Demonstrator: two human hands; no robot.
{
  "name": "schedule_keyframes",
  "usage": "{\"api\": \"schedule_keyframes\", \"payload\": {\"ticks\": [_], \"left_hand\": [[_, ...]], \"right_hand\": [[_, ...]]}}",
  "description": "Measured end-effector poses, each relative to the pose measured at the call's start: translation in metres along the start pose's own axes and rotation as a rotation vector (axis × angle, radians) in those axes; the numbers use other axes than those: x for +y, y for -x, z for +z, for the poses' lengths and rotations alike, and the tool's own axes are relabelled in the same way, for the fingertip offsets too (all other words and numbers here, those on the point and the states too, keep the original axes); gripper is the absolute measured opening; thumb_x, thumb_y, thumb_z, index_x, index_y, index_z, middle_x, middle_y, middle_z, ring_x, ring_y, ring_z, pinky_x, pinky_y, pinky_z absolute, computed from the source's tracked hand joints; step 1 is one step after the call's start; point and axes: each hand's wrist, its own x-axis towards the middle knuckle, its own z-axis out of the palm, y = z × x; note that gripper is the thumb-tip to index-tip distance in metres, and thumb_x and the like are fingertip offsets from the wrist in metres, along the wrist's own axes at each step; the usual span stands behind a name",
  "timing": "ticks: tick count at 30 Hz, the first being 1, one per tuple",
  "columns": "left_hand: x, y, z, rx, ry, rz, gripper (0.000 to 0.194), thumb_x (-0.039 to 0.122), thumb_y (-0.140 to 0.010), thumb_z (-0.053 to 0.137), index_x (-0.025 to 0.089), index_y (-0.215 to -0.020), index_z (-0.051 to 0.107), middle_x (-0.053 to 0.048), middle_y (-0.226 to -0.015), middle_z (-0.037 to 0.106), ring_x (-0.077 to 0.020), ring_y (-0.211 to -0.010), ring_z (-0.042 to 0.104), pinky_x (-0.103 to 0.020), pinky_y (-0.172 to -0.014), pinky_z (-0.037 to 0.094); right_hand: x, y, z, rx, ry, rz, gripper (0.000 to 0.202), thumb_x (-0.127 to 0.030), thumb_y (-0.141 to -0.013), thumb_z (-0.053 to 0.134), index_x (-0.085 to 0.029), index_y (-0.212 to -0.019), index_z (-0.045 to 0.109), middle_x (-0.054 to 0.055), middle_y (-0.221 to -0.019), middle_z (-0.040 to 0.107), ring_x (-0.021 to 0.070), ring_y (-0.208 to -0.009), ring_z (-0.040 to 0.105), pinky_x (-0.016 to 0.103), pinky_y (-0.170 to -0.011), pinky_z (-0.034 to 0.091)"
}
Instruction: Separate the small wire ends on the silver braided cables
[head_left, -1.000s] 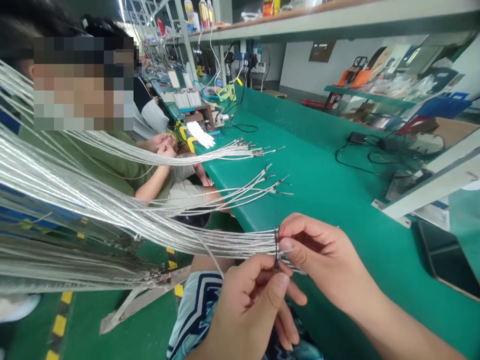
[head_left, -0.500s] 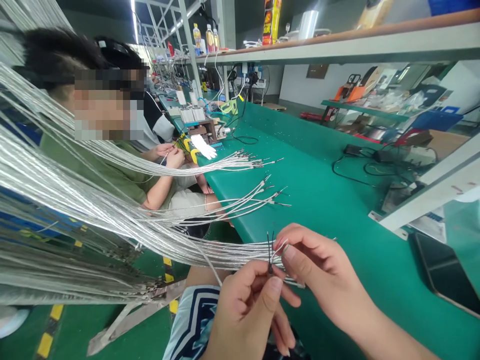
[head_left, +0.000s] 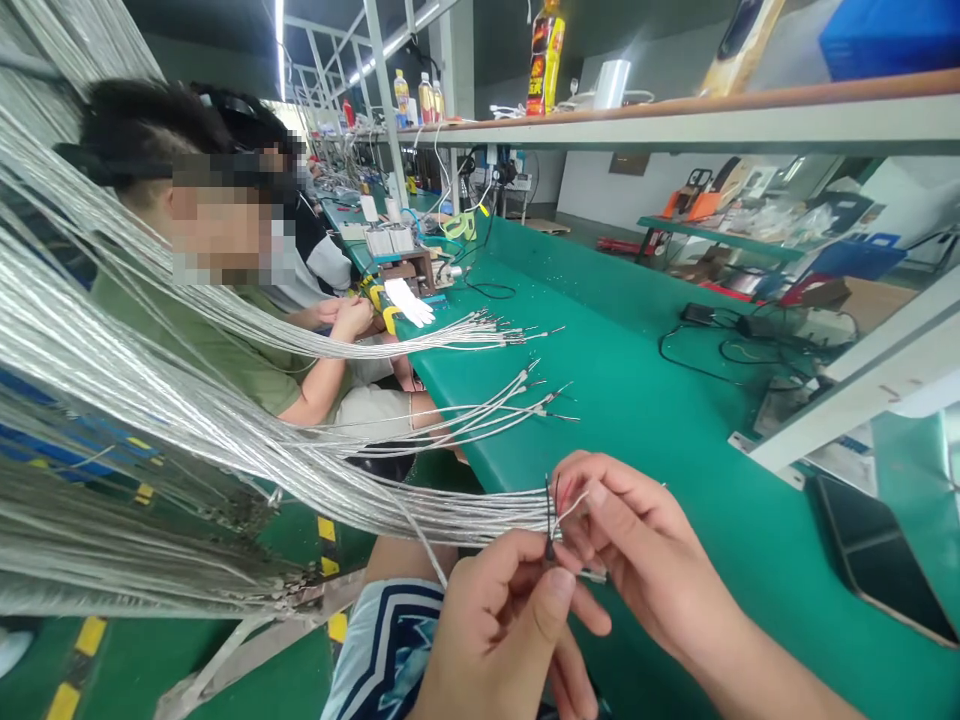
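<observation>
My left hand (head_left: 517, 620) pinches a cable end (head_left: 551, 548) between thumb and forefinger, just below where its wires split. Two thin black wires stick straight up from it, and a white wire (head_left: 573, 506) bends off to the right. My right hand (head_left: 645, 530) holds the tip of that white wire between thumb and fingertips. Behind both hands, a thick bundle of white cables (head_left: 420, 508) runs in from the left over the table's edge. Smaller cable groups (head_left: 517, 395) with dark stripped ends lie farther along the green table (head_left: 615, 400).
A phone (head_left: 885, 560) lies at the right, beside a slanted white post (head_left: 862, 390). Black cords (head_left: 705, 345) rest on the table. Farther off are a white glove (head_left: 409, 302) and a small press (head_left: 409, 262). A co-worker in a green shirt (head_left: 187, 345) sits at the left.
The camera view has shifted slightly, and both hands appear a little lower and to the right. My right fingers have moved slightly along the white wire, away from the black wires.
</observation>
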Motion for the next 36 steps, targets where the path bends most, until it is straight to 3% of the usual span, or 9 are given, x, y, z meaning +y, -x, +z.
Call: {"api": "schedule_keyframes", "payload": {"ticks": [3, 7, 12, 18, 22, 29, 33, 36], "left_hand": [[-0.002, 0.000, -0.002, -0.012, -0.025, 0.010, 0.041, 0.055, -0.089, 0.071, 0.015, -0.094, 0.066, -0.005, -0.077, 0.075, -0.0065, -0.040, 0.062, -0.013, -0.039, 0.047], [-0.007, -0.005, -0.003, -0.010, -0.070, 0.029, 0.040, 0.054, -0.091, 0.070, 0.015, -0.095, 0.065, -0.005, -0.076, 0.075, -0.0064, -0.039, 0.062, -0.012, -0.038, 0.045], [-0.008, -0.012, -0.002, -0.001, 0.014, 0.061, 0.036, 0.050, -0.091, 0.071, 0.016, -0.096, 0.063, -0.003, -0.076, 0.075, -0.0074, -0.039, 0.063, -0.013, -0.038, 0.048], [-0.009, -0.016, -0.003, 0.075, 0.125, 0.104, 0.026, 0.041, -0.094, 0.070, 0.016, -0.094, 0.064, -0.002, -0.076, 0.074, -0.0069, -0.036, 0.061, -0.011, -0.033, 0.046], [-0.010, -0.015, -0.006, 0.051, 0.180, 0.128, 0.023, 0.039, -0.096, 0.068, 0.016, -0.096, 0.064, -0.002, -0.077, 0.074, -0.0068, -0.037, 0.062, -0.011, -0.033, 0.047], [-0.009, -0.014, -0.005, 0.038, 0.175, 0.111, 0.027, 0.042, -0.095, 0.069, 0.016, -0.095, 0.066, -0.004, -0.082, 0.076, -0.0050, -0.036, 0.059, -0.011, -0.033, 0.047], [-0.007, -0.011, 0.000, 0.107, 0.090, 0.086, 0.031, 0.045, -0.092, 0.071, 0.015, -0.093, 0.066, -0.005, -0.080, 0.078, -0.0029, -0.033, 0.055, -0.009, -0.033, 0.043], [-0.008, -0.007, 0.002, 0.149, -0.036, 0.100, 0.036, 0.051, -0.091, 0.072, 0.015, -0.095, 0.067, -0.003, -0.063, 0.073, -0.0056, -0.034, 0.056, -0.011, -0.036, 0.045]], "right_hand": [[0.004, 0.000, 0.000, 0.000, -0.044, -0.008, 0.014, -0.034, -0.095, 0.072, -0.020, -0.095, 0.069, 0.002, -0.086, 0.059, 0.0101, -0.059, 0.052, 0.023, -0.049, 0.038], [0.003, -0.001, 0.003, 0.058, -0.005, 0.032, 0.018, -0.036, -0.089, 0.077, -0.021, -0.091, 0.067, 0.001, -0.077, 0.059, 0.0130, -0.055, 0.054, 0.023, -0.040, 0.040], [-0.003, -0.004, 0.001, 0.111, 0.047, -0.039, 0.020, -0.035, -0.090, 0.077, -0.019, -0.083, 0.066, 0.000, -0.076, 0.059, 0.0101, -0.058, 0.052, 0.023, -0.050, 0.044], [-0.002, -0.004, 0.005, 0.154, 0.074, -0.029, 0.030, -0.044, -0.086, 0.079, -0.020, -0.078, 0.064, 0.001, -0.075, 0.059, 0.0115, -0.055, 0.050, 0.024, -0.047, 0.043], [0.002, -0.003, 0.009, 0.147, 0.080, -0.023, 0.029, -0.045, -0.088, 0.077, -0.020, -0.079, 0.064, 0.002, -0.075, 0.061, 0.0131, -0.056, 0.053, 0.026, -0.049, 0.046], [0.007, 0.002, 0.006, 0.073, 0.210, -0.156, 0.011, -0.030, -0.096, 0.070, -0.022, -0.089, 0.067, 0.000, -0.086, 0.054, 0.0105, -0.062, 0.054, 0.026, -0.056, 0.044], [0.011, 0.001, 0.007, 0.046, 0.084, -0.053, 0.013, -0.032, -0.096, 0.070, -0.022, -0.095, 0.062, -0.002, -0.086, 0.053, 0.0072, -0.055, 0.049, 0.024, -0.051, 0.039], [0.015, 0.001, 0.008, 0.019, -0.010, 0.045, 0.019, -0.035, -0.095, 0.072, -0.022, -0.098, 0.058, -0.003, -0.081, 0.052, 0.0060, -0.051, 0.042, 0.022, -0.047, 0.032]]}}
